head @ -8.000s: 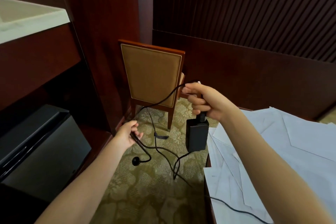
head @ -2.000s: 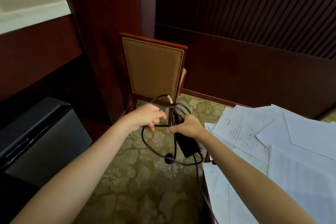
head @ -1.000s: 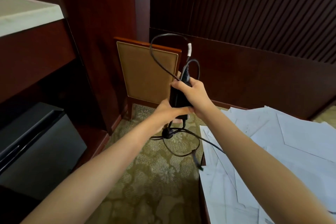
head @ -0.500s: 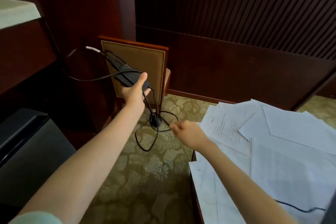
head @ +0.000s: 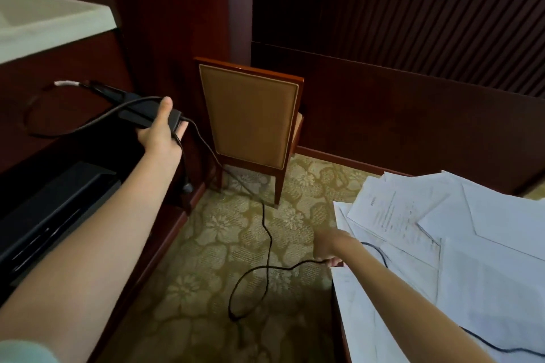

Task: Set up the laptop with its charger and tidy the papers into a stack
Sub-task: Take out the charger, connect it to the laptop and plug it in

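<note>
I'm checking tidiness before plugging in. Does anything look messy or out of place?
Yes. The papers lie overlapping at odd angles, not stacked. The charger cable sags in a loose loop across the carpet between the left hand, holding the brick, and the right hand.

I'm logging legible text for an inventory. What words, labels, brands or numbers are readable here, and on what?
None readable.
White printed sheet on the paper pile: lines of print, too small and blurred.
White tag on the thin black charger cable: no legible marking.
Black rectangular charger brick held by the left hand: no label shows.
</note>
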`<control>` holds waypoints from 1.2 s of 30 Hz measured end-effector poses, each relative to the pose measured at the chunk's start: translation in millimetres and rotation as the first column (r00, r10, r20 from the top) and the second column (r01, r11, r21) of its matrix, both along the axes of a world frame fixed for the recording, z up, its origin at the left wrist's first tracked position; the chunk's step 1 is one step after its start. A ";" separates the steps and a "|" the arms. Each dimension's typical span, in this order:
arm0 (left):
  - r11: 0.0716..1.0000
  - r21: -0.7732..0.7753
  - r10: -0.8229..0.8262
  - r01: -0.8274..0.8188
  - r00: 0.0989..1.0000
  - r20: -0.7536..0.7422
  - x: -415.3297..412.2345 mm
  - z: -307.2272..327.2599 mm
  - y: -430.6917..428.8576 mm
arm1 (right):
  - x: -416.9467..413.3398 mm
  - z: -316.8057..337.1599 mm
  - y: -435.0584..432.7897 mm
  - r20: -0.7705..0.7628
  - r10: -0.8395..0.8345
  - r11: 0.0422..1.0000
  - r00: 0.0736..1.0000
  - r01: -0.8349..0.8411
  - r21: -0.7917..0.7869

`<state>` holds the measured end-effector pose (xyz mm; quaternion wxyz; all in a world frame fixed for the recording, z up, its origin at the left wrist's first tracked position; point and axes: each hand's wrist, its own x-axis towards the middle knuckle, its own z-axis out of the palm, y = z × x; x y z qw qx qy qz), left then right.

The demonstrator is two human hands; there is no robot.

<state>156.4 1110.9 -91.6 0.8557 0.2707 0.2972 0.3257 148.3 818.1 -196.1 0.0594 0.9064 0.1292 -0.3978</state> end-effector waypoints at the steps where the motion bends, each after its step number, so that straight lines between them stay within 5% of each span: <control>1: 1.000 -0.018 -0.005 0.005 1.000 -0.001 -2.7 -2.7 1.4 | 2.4 0.0 9.2 -0.004 -0.023 0.995 1.000 0.023 0.097; 5: 0.996 -0.086 -0.016 0.020 0.999 0.040 -12.4 -5.8 5.3 | -2.0 7.2 58.4 -0.015 -0.012 0.835 1.000 0.018 0.550; 8: 0.997 -0.079 -0.020 0.024 0.998 0.055 -17.4 -2.6 11.9 | 0.1 11.4 100.1 -0.189 -0.018 0.686 0.982 0.150 0.712; 15: 0.994 -0.081 -0.063 0.073 0.990 0.122 -33.6 17.3 51.9 | 17.0 14.4 164.4 0.006 -0.176 0.543 0.984 0.092 0.834; 21: 0.979 0.142 -0.127 0.145 0.983 -0.133 -53.1 27.5 109.5 | 36.0 60.9 226.9 0.186 -0.048 0.471 0.981 -0.142 0.871; 27: 0.881 0.379 -0.153 0.284 0.928 -0.340 -72.4 46.4 169.9 | 45.2 132.0 321.2 0.316 -0.090 0.213 0.945 -0.291 0.933; 36: 0.799 0.513 -0.133 0.313 0.924 -0.358 -71.9 78.0 232.4 | 62.2 200.2 425.3 0.346 0.015 0.219 0.938 -0.341 0.914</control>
